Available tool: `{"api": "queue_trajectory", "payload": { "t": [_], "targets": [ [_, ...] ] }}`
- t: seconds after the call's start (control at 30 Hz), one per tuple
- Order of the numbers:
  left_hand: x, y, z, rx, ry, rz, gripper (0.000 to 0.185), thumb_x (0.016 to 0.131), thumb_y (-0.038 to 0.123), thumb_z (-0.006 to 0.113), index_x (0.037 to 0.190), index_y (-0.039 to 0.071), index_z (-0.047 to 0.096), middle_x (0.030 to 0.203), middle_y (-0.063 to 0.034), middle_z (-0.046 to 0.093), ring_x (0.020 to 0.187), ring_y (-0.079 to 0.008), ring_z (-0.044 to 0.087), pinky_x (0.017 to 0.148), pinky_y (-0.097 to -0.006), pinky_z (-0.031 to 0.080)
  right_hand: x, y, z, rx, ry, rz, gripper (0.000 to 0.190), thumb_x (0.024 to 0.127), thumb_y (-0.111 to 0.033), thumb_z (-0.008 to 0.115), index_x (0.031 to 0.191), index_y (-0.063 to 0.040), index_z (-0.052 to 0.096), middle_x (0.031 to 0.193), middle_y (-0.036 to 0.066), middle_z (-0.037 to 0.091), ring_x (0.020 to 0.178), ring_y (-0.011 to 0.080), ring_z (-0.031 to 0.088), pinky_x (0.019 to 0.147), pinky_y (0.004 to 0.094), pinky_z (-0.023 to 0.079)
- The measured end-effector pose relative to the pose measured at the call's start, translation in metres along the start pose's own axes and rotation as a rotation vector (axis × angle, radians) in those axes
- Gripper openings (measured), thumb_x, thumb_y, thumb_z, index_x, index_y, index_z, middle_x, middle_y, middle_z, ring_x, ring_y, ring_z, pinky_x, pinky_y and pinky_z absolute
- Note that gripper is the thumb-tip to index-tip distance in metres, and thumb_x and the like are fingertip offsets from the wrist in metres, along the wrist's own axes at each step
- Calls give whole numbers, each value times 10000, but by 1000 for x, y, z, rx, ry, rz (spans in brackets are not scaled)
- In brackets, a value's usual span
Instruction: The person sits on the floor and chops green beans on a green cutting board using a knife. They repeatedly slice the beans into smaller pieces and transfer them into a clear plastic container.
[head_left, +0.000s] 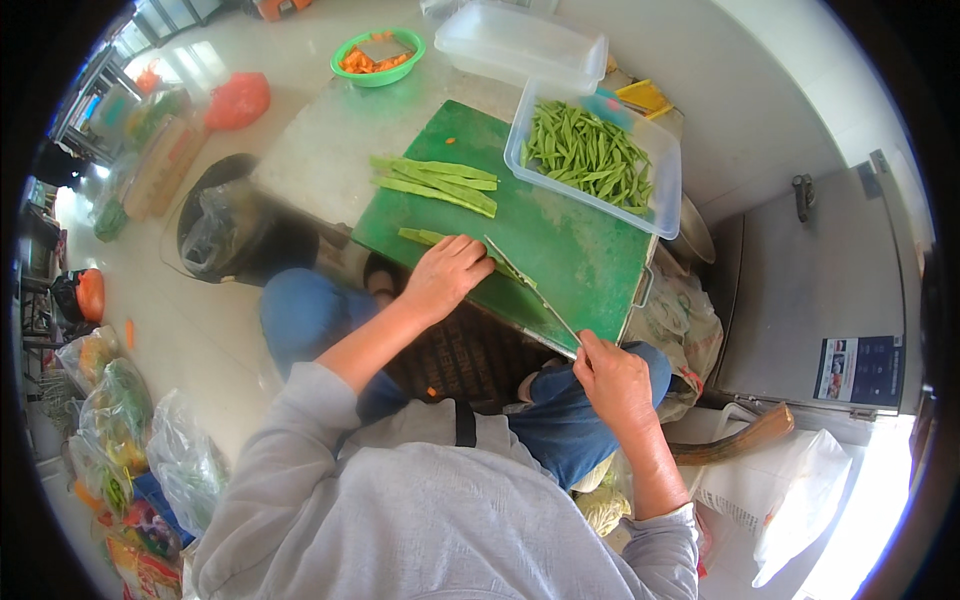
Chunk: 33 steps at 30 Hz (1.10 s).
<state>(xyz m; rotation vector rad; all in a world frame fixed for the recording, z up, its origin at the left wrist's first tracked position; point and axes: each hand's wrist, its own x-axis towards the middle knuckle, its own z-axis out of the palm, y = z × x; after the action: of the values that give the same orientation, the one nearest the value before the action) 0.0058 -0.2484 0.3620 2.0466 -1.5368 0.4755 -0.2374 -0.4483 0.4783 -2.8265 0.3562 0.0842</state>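
Note:
My right hand (616, 376) grips the handle of a kitchen knife (541, 300), whose blade slants up and left over the green cutting board (577, 247). Just left of the blade, my left hand (447, 276) presses flat green beans (420, 236) onto the board near its front edge. A cut length of bean lies by the blade, partly hidden under it. Farther back on the board rests a small row of whole flat beans (439, 180). A clear plastic tub (667, 180) filled with slanted bean pieces (585, 154) overlaps the board's right rear corner.
Behind the tub stands another translucent plastic container (517, 41). A green bowl (418, 56) holds orange peelings and a metal blade. To the left is a black bucket (292, 240) with a plastic bag in it. Bagged vegetables (116, 412) line the floor; a steel cabinet (810, 277) stands right.

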Motion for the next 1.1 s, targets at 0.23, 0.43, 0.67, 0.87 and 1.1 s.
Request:
{"api": "queue_trajectory", "payload": {
  "t": [0.23,0.43,0.67,0.87,1.1],
  "targets": [
    [-2,0,-6,-26,-5,-54,216,872,118,633,1072,83,706,1055,-54,612,1057,-250,628,923,-371,533,5,3,-11,-85,-57,-43,129,1058,-213,626,1117,-103,593,852,154,683,756,424,716,675,549,578],
    [-5,-1,-2,-66,-13,-86,229,861,120,648,1074,82,722,1073,-52,628,1058,-250,644,915,-373,545,16,15,-10,-85,-115,-60,138,1064,-205,623,1105,-75,600,786,154,685,735,421,715,664,525,580],
    [-8,0,0,-86,-13,-122,237,850,113,669,1071,93,755,1091,-53,650,1078,-259,661,924,-395,550,37,17,21,53,-54,-11,171,1059,-223,628,1100,-57,616,779,200,685,761,441,696,688,550,548],
    [-11,-1,0,-56,-4,-100,242,852,110,665,1075,83,756,1135,-61,669,1123,-266,664,960,-400,550,19,5,8,15,1,-62,147,1058,-216,629,1109,-78,617,837,194,702,779,429,705,682,546,557],
    [-8,-7,-5,-52,62,-42,209,837,104,662,1036,74,716,1068,-58,633,1049,-256,644,908,-383,555,25,-4,5,-49,-57,-49,142,1062,-225,621,1103,-90,608,810,162,721,764,416,734,684,530,600]
  ]
}}
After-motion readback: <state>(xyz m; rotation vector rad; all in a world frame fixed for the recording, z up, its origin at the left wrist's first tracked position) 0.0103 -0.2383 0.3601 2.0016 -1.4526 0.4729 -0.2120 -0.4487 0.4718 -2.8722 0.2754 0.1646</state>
